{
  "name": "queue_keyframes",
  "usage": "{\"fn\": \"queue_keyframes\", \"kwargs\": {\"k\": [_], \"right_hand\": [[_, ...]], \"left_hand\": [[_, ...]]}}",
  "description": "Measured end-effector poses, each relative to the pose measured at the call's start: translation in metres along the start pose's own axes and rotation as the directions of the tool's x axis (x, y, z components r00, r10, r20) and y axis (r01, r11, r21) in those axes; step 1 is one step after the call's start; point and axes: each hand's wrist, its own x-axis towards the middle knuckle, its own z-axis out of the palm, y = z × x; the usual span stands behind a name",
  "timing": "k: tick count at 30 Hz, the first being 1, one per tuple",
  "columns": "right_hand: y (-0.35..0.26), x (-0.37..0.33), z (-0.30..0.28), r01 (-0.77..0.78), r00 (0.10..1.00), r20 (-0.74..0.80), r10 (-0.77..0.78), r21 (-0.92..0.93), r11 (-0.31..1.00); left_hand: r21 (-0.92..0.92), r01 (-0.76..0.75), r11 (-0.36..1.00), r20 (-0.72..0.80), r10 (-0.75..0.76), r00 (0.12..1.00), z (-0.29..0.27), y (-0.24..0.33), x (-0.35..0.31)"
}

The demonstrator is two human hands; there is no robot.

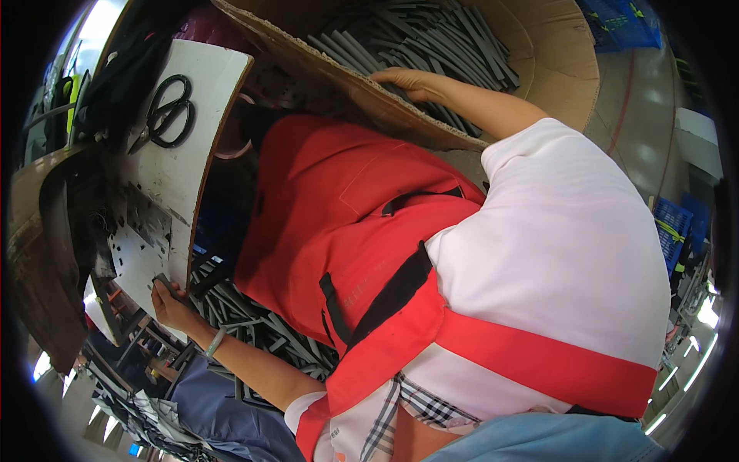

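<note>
A small grey piece [166,285] sits at the lower edge of the white worktop [219,71], in the person's left hand [175,308]; that grip is pinched together on it. Dark scraps [146,219] dot the surface just beyond the fingers, and farther up, well apart from the hand, lie black scissors [160,122], near the worktop's side edge. Below the left forearm a heap of grey strips [289,343] crowds in, leaving little room under the elbow.

Only a narrow, dark gap parts the worktop's edge from the red apron [331,177]. On the apron's other side stands a large cardboard box [558,69], its near rim just beside it. The right hand [409,82] reaches over that rim onto loose grey lengths [439,38]; whether its grip is apart or closed, I cannot tell. Past the box stretches grey floor [643,115], with a blue basket [671,231] farther along.
</note>
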Motion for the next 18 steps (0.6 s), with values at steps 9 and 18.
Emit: {"fn": "queue_keyframes", "kwargs": {"k": [9, 18], "right_hand": [[-0.053, -0.040, -0.103, 0.122, 0.850, -0.334, -0.408, -0.629, 0.768], [-0.004, -0.059, -0.221, -0.549, 0.703, -0.580, -0.412, -0.811, 0.203]], "left_hand": [[0.068, -0.061, 0.996, -0.020, 0.062, 0.998, -0.004, -0.005, -0.002], [0.151, -0.113, 0.982, -0.058, 0.123, 0.991, -0.004, -0.008, -0.001]]}}
